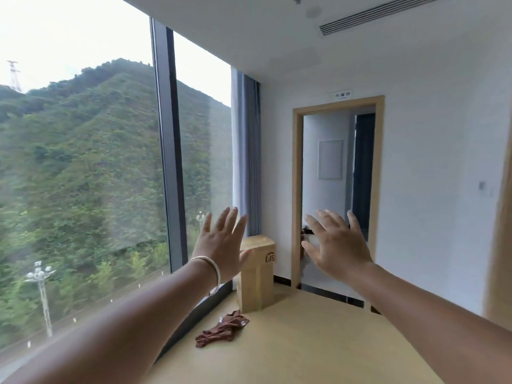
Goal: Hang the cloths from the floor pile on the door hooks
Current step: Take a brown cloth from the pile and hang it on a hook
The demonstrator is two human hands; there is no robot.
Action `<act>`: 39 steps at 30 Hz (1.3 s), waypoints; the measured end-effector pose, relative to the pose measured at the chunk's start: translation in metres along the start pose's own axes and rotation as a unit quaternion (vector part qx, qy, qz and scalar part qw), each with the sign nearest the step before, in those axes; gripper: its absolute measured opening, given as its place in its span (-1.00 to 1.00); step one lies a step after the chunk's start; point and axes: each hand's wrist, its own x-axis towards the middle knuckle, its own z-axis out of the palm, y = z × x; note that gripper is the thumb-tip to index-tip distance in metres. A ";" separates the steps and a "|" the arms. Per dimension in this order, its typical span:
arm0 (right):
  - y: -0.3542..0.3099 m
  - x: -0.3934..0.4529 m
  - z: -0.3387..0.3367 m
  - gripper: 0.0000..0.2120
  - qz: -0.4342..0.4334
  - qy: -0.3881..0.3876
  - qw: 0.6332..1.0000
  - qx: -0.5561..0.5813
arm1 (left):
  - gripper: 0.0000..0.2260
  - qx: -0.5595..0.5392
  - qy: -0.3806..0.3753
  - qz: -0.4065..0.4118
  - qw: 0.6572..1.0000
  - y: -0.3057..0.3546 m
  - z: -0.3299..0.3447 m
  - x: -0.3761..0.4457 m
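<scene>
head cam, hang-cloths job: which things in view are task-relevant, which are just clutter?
Belongs to the job:
- brown cloths, crumpled on the floor by the window
- left hand, open, holding nothing
- right hand, open, holding nothing
- doorway, open; no hooks visible

Just there:
- wooden stand in the corner
- grey curtain
- window
- bracelet on the left wrist

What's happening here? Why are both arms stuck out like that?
A person is holding both arms out in front, and neither hand has anything in it. The left hand and right hand are raised with fingers spread. A crumpled brown cloth lies on the floor by the big window, near a wooden stand. Beyond is an open doorway. No door hooks show from here, so no hanging has visibly begun.
</scene>
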 end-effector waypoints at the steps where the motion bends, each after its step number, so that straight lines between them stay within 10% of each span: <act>1: 0.018 -0.005 0.003 -0.44 0.014 -0.010 1.000 -0.017 | -0.31 -0.016 0.000 0.013 1.000 0.016 0.008 0.011; 39: 0.257 0.165 0.239 -0.45 0.237 -0.141 0.942 -0.190 | -0.32 -0.170 0.046 0.203 0.963 0.189 0.286 0.418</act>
